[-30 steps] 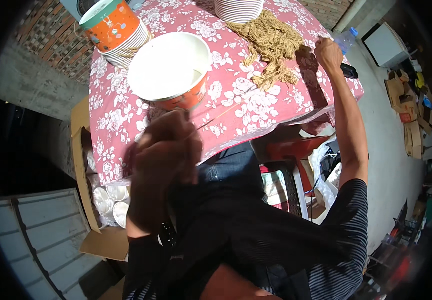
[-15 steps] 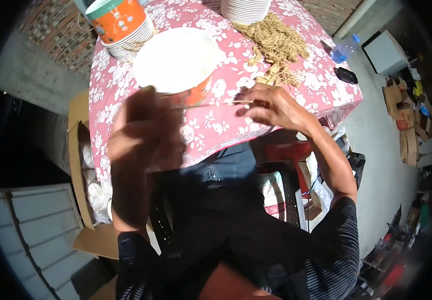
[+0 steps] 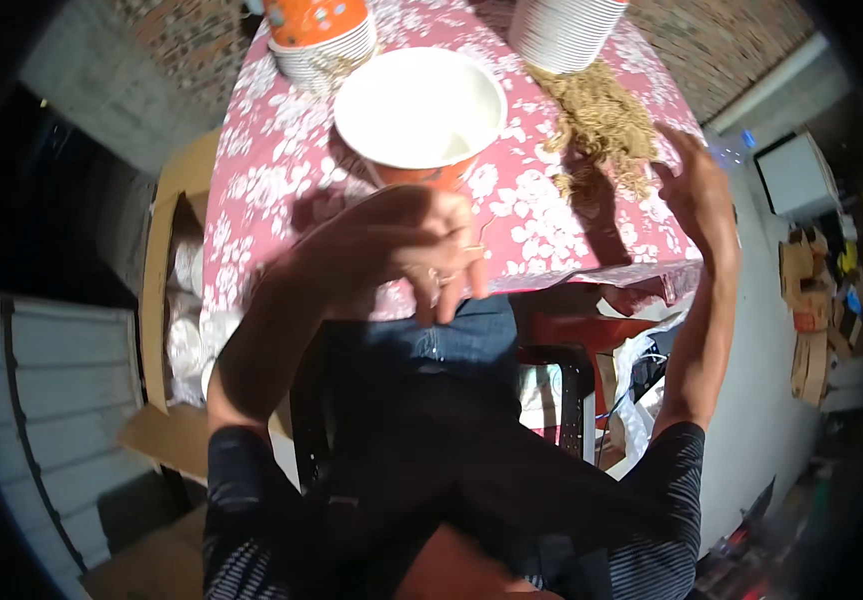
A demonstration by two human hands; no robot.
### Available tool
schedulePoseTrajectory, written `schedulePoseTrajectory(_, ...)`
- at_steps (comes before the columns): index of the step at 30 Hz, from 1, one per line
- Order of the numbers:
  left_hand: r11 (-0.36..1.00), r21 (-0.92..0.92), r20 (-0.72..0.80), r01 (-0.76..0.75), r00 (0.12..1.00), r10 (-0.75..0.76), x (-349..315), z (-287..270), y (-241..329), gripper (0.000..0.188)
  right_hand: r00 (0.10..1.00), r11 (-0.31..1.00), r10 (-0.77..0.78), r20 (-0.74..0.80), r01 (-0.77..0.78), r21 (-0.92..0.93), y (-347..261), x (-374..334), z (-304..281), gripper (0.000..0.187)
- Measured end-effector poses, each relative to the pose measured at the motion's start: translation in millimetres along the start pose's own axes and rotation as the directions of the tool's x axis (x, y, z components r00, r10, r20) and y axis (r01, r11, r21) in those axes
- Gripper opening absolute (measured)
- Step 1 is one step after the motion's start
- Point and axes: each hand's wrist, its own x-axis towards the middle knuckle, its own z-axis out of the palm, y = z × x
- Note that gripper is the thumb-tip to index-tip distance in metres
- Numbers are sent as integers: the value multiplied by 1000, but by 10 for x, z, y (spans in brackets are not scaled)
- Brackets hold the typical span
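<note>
My left hand (image 3: pixel 417 245) is over the near table edge, fingers bent down and closed on a thin tan cord (image 3: pixel 480 245) whose end sticks out beside the fingertips. Just beyond it stands an orange paper bucket (image 3: pixel 432 176) with a white inside and a wide white rim. My right hand (image 3: pixel 697 195) is raised at the right side of the table, its fingers apart and nothing seen in them. Left of those fingers lies a heap of tan cords (image 3: pixel 607 120), partly in the hand's shadow.
Stacks of nested buckets stand at the back, an orange-sided one (image 3: pixel 322 50) on the left and a white one (image 3: pixel 567 35) on the right. A pink floral cloth (image 3: pixel 292 150) covers the table. A cardboard box (image 3: pixel 157 290) is at left; a clear bottle (image 3: pixel 732 150) lies beyond my right hand.
My right hand has left the cord near the bucket and moved right, opening beside the heap. My left hand has moved right and turned its fingers down. The view has shifted slightly.
</note>
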Motion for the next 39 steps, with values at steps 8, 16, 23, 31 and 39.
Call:
schedulePoseTrajectory(8,996,-77,92,48,995,-41,412,-138,-275,23,919,542,-367,143,87,836,-1553,-565,171,73)
schedulePoseTrajectory(16,895,-439,-111,-75,993,28,488,-331,-857,12,750,692,-558,-354,656,301,-1772,-718,468,30)
schedulePoseTrajectory(23,834,-549,-66,-43,998,8,586,-305,-971,17,817,777,-569,-91,571,266,-1820,-687,555,25)
schedulePoseTrajectory(31,907,-354,-64,-228,974,220,559,-364,-1241,16,841,695,-531,-106,504,513,-1825,-692,641,9)
schedulePoseTrajectory(39,188,979,-106,-77,598,795,-105,-159,-498,29,971,478,231,-57,-62,876,-1502,-635,617,5)
